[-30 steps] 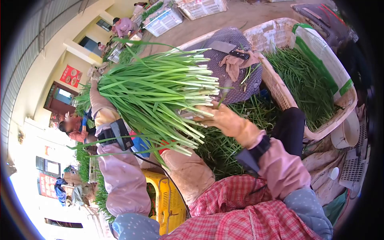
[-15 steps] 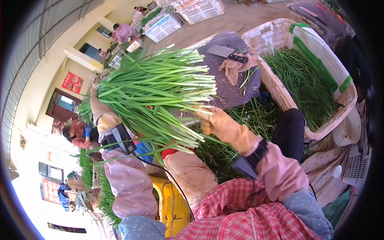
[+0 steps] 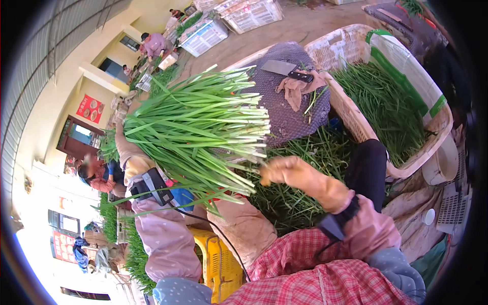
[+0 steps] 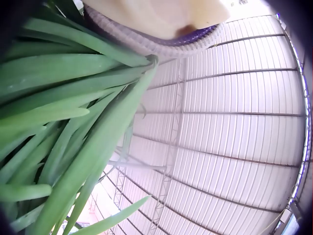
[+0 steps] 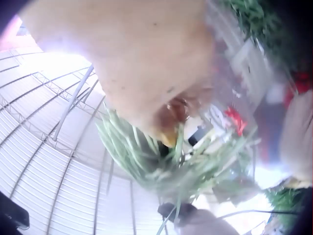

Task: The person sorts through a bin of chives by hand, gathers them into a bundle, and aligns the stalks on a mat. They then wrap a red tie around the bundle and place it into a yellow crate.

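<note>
A large bundle of long green stalks with white ends spans the middle of the head view, white ends to the right. My left hand grips its leafy side at the left, fingers mostly hidden behind leaves. In the left wrist view, green leaves lie beside the hand. My gloved right hand is just right of the lower white ends, fingers curled. The right wrist view is blurred; a thin stalk appears pinched at the right hand's fingertips.
A cleaver and a cloth lie on a dark padded surface. Beyond is a crate of greens. Loose greens lie below my right hand. A yellow crate stands by my leg; people sit farther off.
My right hand has moved right and down, away from the white ends. The bundle has shifted slightly left, with my left hand still gripping it.
</note>
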`<state>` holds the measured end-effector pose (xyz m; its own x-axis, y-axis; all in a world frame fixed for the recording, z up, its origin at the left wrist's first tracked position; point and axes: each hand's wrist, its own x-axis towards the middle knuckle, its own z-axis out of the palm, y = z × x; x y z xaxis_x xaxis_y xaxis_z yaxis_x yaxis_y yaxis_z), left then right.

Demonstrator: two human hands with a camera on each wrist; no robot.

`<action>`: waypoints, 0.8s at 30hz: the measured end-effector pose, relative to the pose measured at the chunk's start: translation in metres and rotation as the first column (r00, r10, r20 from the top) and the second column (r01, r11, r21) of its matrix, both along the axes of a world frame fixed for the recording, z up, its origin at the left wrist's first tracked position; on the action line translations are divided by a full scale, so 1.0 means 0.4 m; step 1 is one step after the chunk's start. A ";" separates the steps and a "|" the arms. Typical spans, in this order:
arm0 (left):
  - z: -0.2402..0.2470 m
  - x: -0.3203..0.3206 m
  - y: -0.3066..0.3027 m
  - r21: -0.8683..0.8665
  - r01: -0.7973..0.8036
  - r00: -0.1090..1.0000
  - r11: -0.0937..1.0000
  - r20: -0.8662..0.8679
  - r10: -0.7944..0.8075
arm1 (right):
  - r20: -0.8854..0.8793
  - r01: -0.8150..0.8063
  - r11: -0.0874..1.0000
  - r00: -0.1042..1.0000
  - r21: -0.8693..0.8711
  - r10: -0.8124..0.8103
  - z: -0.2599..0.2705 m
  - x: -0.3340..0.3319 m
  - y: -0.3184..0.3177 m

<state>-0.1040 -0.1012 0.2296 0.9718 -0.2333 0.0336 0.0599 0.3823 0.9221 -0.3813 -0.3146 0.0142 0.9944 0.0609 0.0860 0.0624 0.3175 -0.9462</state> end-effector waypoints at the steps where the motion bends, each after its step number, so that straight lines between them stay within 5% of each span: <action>1: 0.000 -0.005 0.006 -0.003 -0.005 1.000 1.000 -0.002 0.005 | 0.070 0.123 0.873 0.992 -0.472 -0.102 -0.001 -0.037 -0.020; 2: 0.000 -0.012 0.006 -0.018 -0.006 1.000 1.000 -0.026 0.006 | 0.180 0.239 0.527 0.970 -0.816 -0.160 -0.004 -0.066 -0.035; 3: 0.003 -0.019 0.002 -0.034 -0.006 0.999 0.999 -0.048 0.004 | 0.339 0.482 0.341 0.851 -0.807 -0.401 -0.033 -0.070 -0.035; 4: 0.005 -0.031 -0.006 -0.037 -0.006 0.999 0.999 -0.049 0.004 | 0.340 0.481 0.338 0.852 -0.809 -0.399 -0.006 -0.064 -0.036; 6: 0.008 -0.068 -0.032 -0.033 0.080 0.995 0.996 -0.059 -0.082 | 0.454 0.744 0.499 0.667 -0.445 -0.591 0.085 -0.033 -0.016; 7: 0.007 -0.089 -0.056 -0.027 0.010 0.998 1.000 -0.066 -0.012 | 0.605 0.822 0.330 0.567 -0.465 -0.560 0.094 -0.010 0.000; 8: 0.006 -0.097 -0.070 -0.030 0.018 0.998 0.999 -0.061 -0.020 | 0.516 0.672 0.418 0.739 -0.611 -0.434 0.092 0.022 -0.015; 11: 0.011 -0.083 -0.058 -0.105 0.124 0.990 0.987 -0.051 -0.129 | 0.480 0.651 0.565 0.758 -0.507 -0.442 0.099 -0.023 0.011; 13: 0.014 -0.071 -0.033 -0.089 0.091 0.995 0.992 -0.039 -0.094 | 0.427 0.476 0.608 0.873 -0.636 -0.237 0.019 -0.085 0.003; 16: 0.010 -0.051 -0.019 -0.076 0.048 0.999 0.996 -0.008 -0.049 | 0.024 0.121 0.435 0.975 -0.892 -0.223 -0.060 -0.133 -0.012; 17: 0.009 -0.049 -0.024 -0.094 0.027 0.999 0.995 -0.016 -0.028 | 0.021 0.119 0.440 0.975 -0.890 -0.221 -0.042 -0.129 -0.009; 19: 0.006 -0.050 -0.035 -0.111 0.017 1.000 0.994 -0.022 -0.020 | 0.312 0.522 0.657 0.853 -0.544 -0.418 0.037 -0.101 -0.018; 20: 0.004 -0.052 -0.041 -0.131 0.074 0.997 0.989 -0.025 -0.078 | 0.107 0.339 0.911 0.941 -0.234 -0.322 0.085 -0.076 -0.031; 21: 0.002 -0.057 -0.048 -0.152 0.132 0.990 0.980 -0.027 -0.137 | 0.168 0.157 0.979 0.970 0.131 -0.178 0.092 -0.028 -0.033; 22: 0.000 -0.073 -0.060 -0.149 0.140 0.989 0.979 -0.028 -0.146 | 0.064 0.004 0.954 0.998 0.300 -0.024 0.117 -0.009 -0.039; 24: 0.010 -0.129 -0.094 -0.117 0.009 0.999 0.993 0.031 -0.006 | 0.212 0.077 0.910 0.961 0.407 -0.176 0.131 0.048 0.027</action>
<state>-0.1556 -0.1388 0.2335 0.9681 -0.2333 0.0912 0.0353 0.4874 0.8725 -0.3620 -0.3040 0.0668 0.9378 -0.1521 0.3121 0.3349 0.6328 -0.6981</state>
